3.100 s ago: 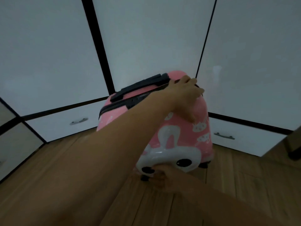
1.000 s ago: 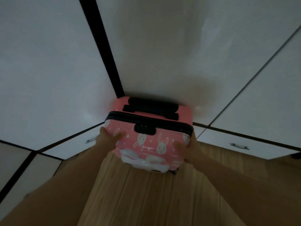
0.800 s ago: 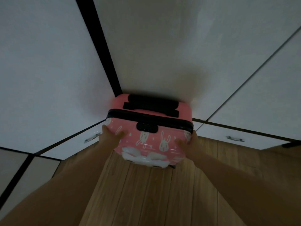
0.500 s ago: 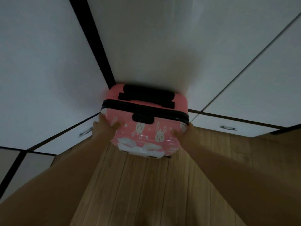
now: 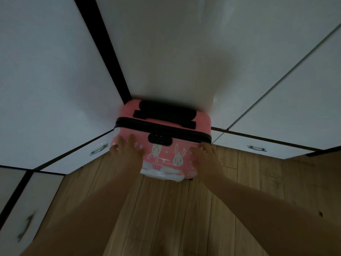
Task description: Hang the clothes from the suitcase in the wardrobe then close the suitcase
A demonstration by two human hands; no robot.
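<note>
Hands: left hand (image 5: 127, 151) and right hand (image 5: 204, 156) now spread flat on suitcase (image 5: 162, 139), no longer gripping its corners.
Suitcase: upright, zipped, against wardrobe (image 5: 166, 52).
Status: judged finished.

Both bare forearms reached forward; the left hand (image 5: 127, 152) and right hand (image 5: 204, 156) lay flat, fingers spread.

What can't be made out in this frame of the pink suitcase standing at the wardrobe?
- Wardrobe interior, head view: closed white doors hide any hung clothes.
- Pink suitcase contents: the shell is shut.
- Suitcase wheels: hidden under the body from this downward angle.
- Combination lock digits: too small and dim.
- Left hand and right hand: fingers straight on the shell; palm contact hidden.
</note>
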